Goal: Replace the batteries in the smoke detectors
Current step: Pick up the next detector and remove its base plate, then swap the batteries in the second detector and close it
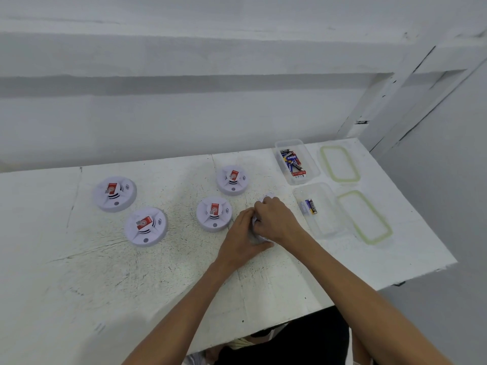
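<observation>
White scuffed worktable (158,272), white wall. Left hand (241,233) and right hand (276,219) both grip a round white plastic smoke detector (267,197), mostly hidden, right of four others (214,214). Likely step: opening it. Next: swap cells, probably from the fuller clear plastic box (312,167).

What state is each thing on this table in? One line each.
Far-left detector: sticker up, untouched.
Near-left detector: sticker up, untouched.
Middle detector: sticker up, untouched.
Far detector: sticker up, untouched.
Held detector: gripped by both hands, mostly hidden.
Left hand: grips held detector.
Right hand: grips held detector.
Far box: open, many batteries inside.
Near box: open, few batteries inside.
Far lid: off, lying flat.
Near lid: off, lying flat.
</observation>
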The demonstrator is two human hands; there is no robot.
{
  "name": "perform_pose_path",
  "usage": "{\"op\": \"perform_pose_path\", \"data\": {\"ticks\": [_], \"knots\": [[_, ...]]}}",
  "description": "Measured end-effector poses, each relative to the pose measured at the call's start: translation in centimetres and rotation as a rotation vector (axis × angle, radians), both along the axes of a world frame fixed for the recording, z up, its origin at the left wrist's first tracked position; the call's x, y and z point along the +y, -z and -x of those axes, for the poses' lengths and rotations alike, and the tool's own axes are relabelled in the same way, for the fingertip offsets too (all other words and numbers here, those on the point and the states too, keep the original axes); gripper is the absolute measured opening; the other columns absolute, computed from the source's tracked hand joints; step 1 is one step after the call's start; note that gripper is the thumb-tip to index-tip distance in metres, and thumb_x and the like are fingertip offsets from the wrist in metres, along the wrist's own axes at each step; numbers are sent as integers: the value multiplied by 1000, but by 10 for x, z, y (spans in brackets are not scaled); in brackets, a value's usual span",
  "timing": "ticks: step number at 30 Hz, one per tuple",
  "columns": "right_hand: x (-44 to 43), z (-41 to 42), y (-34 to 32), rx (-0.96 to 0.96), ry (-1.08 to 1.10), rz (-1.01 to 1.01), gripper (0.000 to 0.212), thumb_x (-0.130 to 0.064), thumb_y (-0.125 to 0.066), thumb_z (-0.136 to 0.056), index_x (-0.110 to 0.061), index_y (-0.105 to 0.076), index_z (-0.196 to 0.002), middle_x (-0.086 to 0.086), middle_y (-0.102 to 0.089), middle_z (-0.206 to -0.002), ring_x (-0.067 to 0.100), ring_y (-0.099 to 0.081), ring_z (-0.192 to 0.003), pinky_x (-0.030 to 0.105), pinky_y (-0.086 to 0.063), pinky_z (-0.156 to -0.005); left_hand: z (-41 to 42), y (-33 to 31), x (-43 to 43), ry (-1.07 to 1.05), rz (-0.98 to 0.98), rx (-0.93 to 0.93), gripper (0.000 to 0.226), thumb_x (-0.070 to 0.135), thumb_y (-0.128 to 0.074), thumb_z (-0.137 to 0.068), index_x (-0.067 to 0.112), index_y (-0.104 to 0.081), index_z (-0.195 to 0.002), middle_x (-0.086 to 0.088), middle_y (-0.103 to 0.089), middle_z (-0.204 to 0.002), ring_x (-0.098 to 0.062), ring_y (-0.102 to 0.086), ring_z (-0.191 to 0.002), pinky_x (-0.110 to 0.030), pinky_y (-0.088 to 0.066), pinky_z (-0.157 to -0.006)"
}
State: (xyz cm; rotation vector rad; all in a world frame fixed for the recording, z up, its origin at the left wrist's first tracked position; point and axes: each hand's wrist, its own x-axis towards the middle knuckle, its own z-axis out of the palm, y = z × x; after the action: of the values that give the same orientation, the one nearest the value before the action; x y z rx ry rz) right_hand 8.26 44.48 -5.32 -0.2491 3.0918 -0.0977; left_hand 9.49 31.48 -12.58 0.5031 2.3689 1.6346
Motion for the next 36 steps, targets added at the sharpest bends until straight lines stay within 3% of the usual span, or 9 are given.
{"op": "perform_pose_path", "data": {"ticks": [6, 12, 14, 16, 18, 21, 24, 30, 36], "knots": [[-2, -3, 2, -6, 3, -21, 24, -28, -51, -88, -8, -61, -97, 9, -61, -85, 23, -54, -75, 34, -44, -59, -3, -5, 1, -2, -14, -2, 78, 41, -91, -71, 22, -51, -135, 12, -62, -125, -3, -60, -114, -30, -52, -98], [4, -6, -2, 42, -42, 160, 16, -20, -54, -84, -4, -57, -84, 10, -55, -65, 20, -41, -55, 29, -27, -51, -1, -4, -1, -8, -9, -5, 74, 38, -92, -70, 27, -52, -131, 14, -63, -123, -2, -61, -113, -32, -53, -98], [9, -10, 0, 41, -59, 198, 15, -19, -57, -84, -5, -59, -88, 9, -59, -71, 20, -43, -59, 27, -27, -52, -2, -7, -1, -5, -15, 19, 72, 39, -92, -70, 33, -49, -128, 16, -62, -122, -3, -60, -113, -29, -52, -97], [14, -14, 2, 51, -92, 235, 18, -21, -58, -84, -8, -62, -96, 7, -63, -82, 21, -50, -69, 32, -40, -56, -2, -8, -1, -1, -20, 37, 75, 43, -91, -69, 33, -47, -129, 17, -60, -124, -6, -59, -116, -31, -52, -98], [20, -17, 5, 74, -139, 255, 24, -22, -59, -86, -12, -66, -106, 6, -67, -102, 22, -60, -87, 36, -53, -67, -3, -6, -1, -1, -24, 49, 77, 44, -90, -70, 24, -49, -132, 12, -60, -126, -8, -59, -118, -33, -52, -99], [28, -23, 6, 83, -208, 243, 22, -22, -62, -94, -14, -65, -115, 8, -60, -130, 25, -58, -115, 39, -58, -79, -3, -4, -1, -3, -19, 57, 84, 44, -90, -71, 19, -47, -139, 9, -58, -134, -6, -56, -124, -33, -49, -105], [33, -27, 9, 147, -265, 191, 26, -21, -65, -95, -16, -62, -120, 3, -59, -130, 22, -55, -117, 35, -59, -76, -3, -2, -1, -2, 4, 49, 86, 48, -89, -72, 20, -45, -142, 9, -57, -137, -5, -55, -125, -36, -49, -106], [44, -29, -20, 251, 168, 557, 29, -32, -49, -103, -17, -61, -125, -1, -70, -116, 15, -65, -100, 31, -54, -84, -4, -2, -4, 7, 17, 18, 93, 56, -87, -69, 28, -40, -144, 17, -52, -140, -3, -50, -130, -38, -48, -107], [96, -22, -34, 396, 435, 576, 22, -23, -47, -103, -13, -61, -117, 0, -68, -95, 19, -65, -85, 36, -54, -75, -5, -2, -6, 10, 41, 38, 96, 57, -86, -70, 28, -38, -148, 18, -47, -145, 1, -43, -134, -33, -44, -111]]}}
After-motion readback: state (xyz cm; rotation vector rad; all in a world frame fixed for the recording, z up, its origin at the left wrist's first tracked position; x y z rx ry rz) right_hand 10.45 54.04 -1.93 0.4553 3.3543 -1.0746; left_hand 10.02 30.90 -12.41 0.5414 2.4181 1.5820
